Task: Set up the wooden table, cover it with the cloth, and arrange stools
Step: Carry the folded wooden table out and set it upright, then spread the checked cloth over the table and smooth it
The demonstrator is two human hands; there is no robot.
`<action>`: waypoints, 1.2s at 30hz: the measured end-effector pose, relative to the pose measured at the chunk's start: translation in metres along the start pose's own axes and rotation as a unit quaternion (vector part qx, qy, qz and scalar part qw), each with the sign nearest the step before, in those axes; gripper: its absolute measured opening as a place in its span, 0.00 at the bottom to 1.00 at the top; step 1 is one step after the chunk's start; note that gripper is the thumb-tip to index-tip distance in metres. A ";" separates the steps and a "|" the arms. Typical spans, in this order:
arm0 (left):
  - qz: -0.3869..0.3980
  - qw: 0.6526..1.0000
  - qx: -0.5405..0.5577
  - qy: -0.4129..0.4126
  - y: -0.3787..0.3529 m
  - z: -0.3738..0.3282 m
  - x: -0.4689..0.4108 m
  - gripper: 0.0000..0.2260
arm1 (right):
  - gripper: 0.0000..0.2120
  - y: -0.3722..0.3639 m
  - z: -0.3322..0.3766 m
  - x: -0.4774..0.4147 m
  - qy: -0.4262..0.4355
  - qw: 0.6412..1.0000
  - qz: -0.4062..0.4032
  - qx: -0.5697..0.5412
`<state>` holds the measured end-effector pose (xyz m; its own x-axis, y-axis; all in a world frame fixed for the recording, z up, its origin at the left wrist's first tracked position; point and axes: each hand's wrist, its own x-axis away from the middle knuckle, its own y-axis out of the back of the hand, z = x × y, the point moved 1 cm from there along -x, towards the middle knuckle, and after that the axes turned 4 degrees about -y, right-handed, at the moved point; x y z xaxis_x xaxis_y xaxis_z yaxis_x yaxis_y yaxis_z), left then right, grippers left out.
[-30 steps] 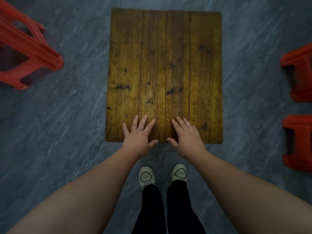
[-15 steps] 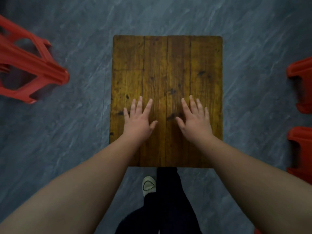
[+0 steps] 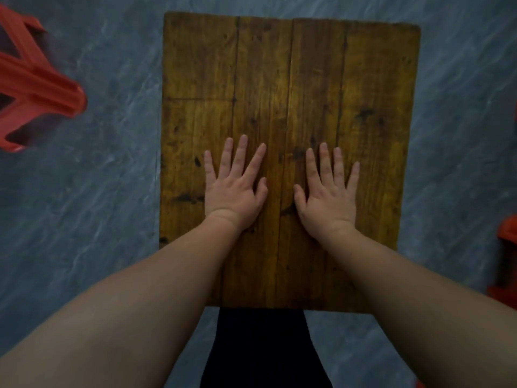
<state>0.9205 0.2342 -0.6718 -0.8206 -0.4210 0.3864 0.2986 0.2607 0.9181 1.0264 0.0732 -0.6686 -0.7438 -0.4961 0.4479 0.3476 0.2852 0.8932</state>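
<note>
on the dark, yellow-brown plank top of the wooden table (image 3: 288,88), both hands flat and empty, palms down, fingers spread and gripping nothing — left hand (image 3: 235,189) on the planks left of the centre seam, right hand (image 3: 327,197) just across it, thumbs near each other but apart. table square to the body on the grey marbled floor (image 3: 98,205), near edge just above the black trouser legs (image 3: 265,348). no cloth in view anywhere. one red plastic stool (image 3: 36,91) well apart at the far left, tilted or on its side, hard to tell which; a second red plastic stool (image 3: 506,247) cut off at the right edge.

likely step: settling and testing the table before covering it. to do it well:

- press straight down through both palms, weight shared evenly — then shift load to one hand and to the other, feeling for rock or wobble.
- try the corners too, not just the middle; legs hidden beneath, so feel counts for more than sight.
- if skewed, nudge with flat palms rather than dragging by one edge.
- watch for splinters along the plank seams and rough dark knots.
- leave room on both sides for the stools.
- only once steady, fetch the cloth, which is out of sight for now.
</note>
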 end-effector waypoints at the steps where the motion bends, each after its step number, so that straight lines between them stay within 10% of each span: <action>1: 0.004 1.000 0.002 0.000 0.002 -0.001 -0.001 0.29 | 0.35 0.001 0.000 -0.001 -0.002 1.000 0.003 -0.002; 16: 0.188 0.971 0.139 0.044 0.123 0.023 0.040 0.27 | 0.32 0.128 0.000 0.040 0.046 0.988 0.145 -0.023; 36: -0.069 0.961 0.163 0.214 0.393 0.063 0.366 0.30 | 0.31 0.423 0.043 0.288 0.241 0.967 -0.021 -0.081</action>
<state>0.7066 0.2368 -0.1752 -0.5448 -0.7717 0.3282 -0.0239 0.4055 0.9138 0.9350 0.0868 -0.1634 -0.4204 -0.8401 0.3428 0.4366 0.1439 0.8881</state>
